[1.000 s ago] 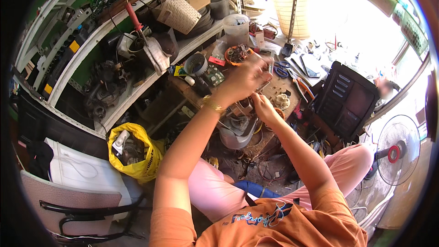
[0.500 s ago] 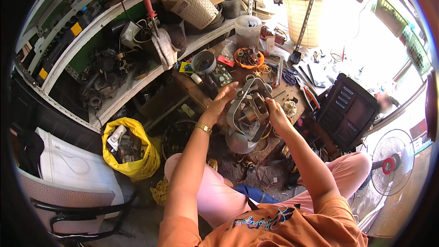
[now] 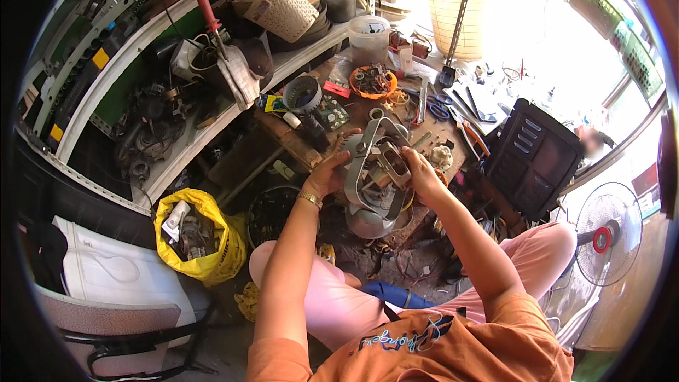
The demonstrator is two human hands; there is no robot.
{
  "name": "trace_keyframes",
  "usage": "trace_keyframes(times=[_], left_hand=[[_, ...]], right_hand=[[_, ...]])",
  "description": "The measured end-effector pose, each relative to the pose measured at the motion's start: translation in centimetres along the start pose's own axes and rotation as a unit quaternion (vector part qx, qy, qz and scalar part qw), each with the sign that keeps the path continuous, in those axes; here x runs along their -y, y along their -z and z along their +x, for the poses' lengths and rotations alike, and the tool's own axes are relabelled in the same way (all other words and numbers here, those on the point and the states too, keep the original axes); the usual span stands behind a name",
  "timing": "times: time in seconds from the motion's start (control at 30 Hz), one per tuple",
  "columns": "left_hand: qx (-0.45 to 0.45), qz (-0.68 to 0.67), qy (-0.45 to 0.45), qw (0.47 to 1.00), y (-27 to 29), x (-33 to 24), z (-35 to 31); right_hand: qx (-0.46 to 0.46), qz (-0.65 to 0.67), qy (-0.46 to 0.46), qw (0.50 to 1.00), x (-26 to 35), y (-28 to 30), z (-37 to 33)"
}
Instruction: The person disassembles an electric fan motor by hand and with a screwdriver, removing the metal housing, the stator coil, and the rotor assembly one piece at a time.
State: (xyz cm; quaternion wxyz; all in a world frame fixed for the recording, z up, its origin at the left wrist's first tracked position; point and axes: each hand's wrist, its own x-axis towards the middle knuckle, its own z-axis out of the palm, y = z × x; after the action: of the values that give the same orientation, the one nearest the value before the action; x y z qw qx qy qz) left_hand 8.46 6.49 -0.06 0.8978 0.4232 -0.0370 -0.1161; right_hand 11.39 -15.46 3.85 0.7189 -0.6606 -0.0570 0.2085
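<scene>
A grey appliance housing, with an open frame and a rounded lower end, stands tilted at the near edge of the workbench. My left hand grips its left wall, fingers curled around the side and partly hidden. Inside the opening sits a metal motor frame with a slot through it. My right hand is closed on the right edge of that frame, thumb on top; its other fingers are mostly out of sight.
Scissors, orange-handled pliers and an orange bowl of small parts lie on the bench. A black tool case stands open at right. A yellow bag of parts sits at left; a fan stands at far right.
My left hand was stretched out beside the housing; now its fingers have closed on the left wall. My right hand stays on the motor frame. The whole view has shifted slightly.
</scene>
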Motion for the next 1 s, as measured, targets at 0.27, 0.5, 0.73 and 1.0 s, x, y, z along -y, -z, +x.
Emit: trace_keyframes(times=[0.27,0.5,0.73,1.0], left_hand=[[0.022,0.062,-0.050,0.997,0.5,-1.0,0.6],[0.036,0.077,-0.075,0.994,1.8,-1.0,0.5],[-0.054,-0.006,-0.052,0.997,1.3,0.6,-0.7],[-0.132,-0.050,0.026,0.990,2.3,0.7,-1.7]], right_hand=[[0.003,-0.024,0.028,0.999,0.9,-0.1,-1.1],[-0.018,-0.006,0.027,0.999,1.1,0.2,-1.6],[0.018,0.035,0.046,0.998,-0.4,0.4,-0.6],[0.052,0.035,0.037,0.997,-1.7,-0.2,0.7]])
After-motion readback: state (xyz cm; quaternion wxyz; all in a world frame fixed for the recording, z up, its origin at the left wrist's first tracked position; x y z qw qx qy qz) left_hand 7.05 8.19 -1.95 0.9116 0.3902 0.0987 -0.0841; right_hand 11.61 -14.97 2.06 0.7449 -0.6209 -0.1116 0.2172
